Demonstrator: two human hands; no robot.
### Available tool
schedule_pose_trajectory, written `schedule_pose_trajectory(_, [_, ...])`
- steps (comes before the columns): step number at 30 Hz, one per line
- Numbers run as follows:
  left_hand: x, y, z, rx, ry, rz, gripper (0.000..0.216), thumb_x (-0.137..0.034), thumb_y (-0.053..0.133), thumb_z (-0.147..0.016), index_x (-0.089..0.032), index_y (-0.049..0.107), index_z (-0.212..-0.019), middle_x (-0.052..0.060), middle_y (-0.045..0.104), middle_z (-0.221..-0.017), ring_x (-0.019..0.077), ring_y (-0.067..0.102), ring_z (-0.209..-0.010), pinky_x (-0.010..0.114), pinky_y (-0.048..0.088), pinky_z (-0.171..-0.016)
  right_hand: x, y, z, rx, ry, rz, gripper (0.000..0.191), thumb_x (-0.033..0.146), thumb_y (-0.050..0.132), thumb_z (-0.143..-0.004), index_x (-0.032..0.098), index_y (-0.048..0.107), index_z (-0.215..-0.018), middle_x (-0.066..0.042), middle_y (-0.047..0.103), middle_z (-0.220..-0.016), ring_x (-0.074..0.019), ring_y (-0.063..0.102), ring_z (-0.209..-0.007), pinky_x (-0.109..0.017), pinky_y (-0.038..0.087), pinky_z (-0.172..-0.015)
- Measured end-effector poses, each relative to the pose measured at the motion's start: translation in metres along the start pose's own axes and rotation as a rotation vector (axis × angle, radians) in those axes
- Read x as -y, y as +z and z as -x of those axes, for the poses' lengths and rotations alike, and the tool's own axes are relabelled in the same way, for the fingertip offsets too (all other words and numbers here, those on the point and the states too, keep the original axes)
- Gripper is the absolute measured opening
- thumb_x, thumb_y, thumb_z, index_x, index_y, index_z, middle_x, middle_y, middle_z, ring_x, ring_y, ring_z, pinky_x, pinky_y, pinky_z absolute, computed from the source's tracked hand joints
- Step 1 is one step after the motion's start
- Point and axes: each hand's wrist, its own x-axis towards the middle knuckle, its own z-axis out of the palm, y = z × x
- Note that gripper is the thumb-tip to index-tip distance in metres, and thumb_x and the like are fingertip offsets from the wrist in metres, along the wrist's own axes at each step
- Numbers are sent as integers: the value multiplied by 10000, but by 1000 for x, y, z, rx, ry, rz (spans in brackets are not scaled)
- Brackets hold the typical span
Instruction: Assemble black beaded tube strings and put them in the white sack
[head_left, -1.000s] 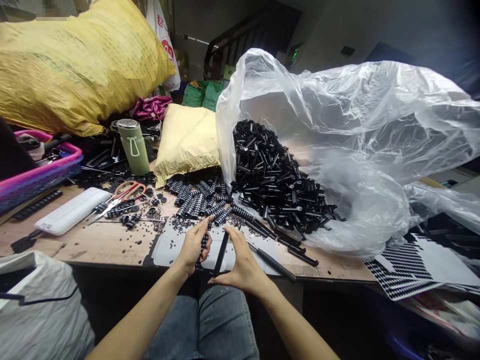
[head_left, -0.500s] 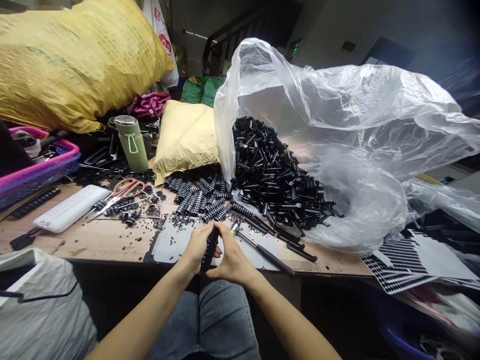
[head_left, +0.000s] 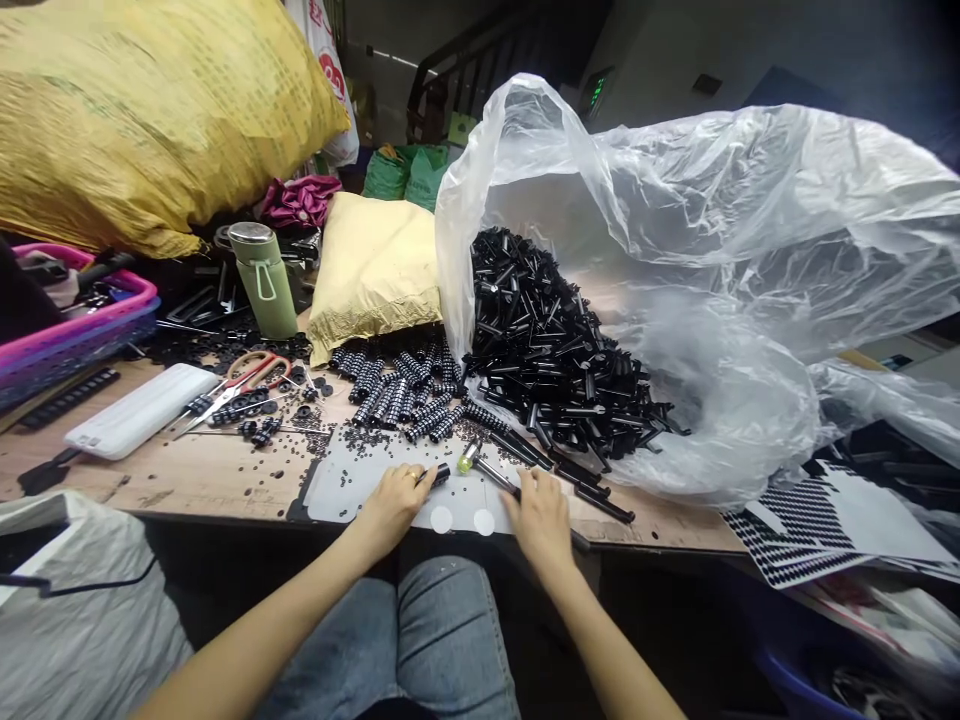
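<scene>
My left hand (head_left: 396,498) is closed round a short black rod (head_left: 439,474) whose tip pokes out past my fingers, at the table's near edge. My right hand (head_left: 541,513) lies over the handle of a small hammer-like tool (head_left: 472,459) with a yellow-green head; its fingers curl on the handle. Both hands rest on a pale sheet (head_left: 352,490) strewn with tiny black rings. Just beyond lie several ringed black rods (head_left: 405,395). A heap of plain black rods (head_left: 547,350) spills from a big clear plastic bag (head_left: 712,250).
On the wooden table (head_left: 202,475) are red-handled scissors (head_left: 240,380), a white slab (head_left: 142,410), a green flask (head_left: 262,280), a pink basket (head_left: 75,330), a yellow pillow-like sack (head_left: 375,270) and a large yellow sack (head_left: 142,110). Black-dotted sheets (head_left: 810,540) lie at right.
My hands were together, working a black rod upright near the table edge. Now they have parted: the left laid its rod down flat, the right moved right onto the tool handle.
</scene>
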Motion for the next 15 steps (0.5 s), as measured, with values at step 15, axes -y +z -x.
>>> schedule_pose_trajectory(15, [-14, 7, -6, -23, -3, -137, 396, -233, 320, -866, -98, 415, -1226, 155, 495, -1218, 264, 399, -1165, 487, 256, -970, 56, -36, 26, 231, 93, -261, 347, 472, 172, -876, 233, 384, -740, 10, 462, -558, -165, 451, -509, -251, 280, -512])
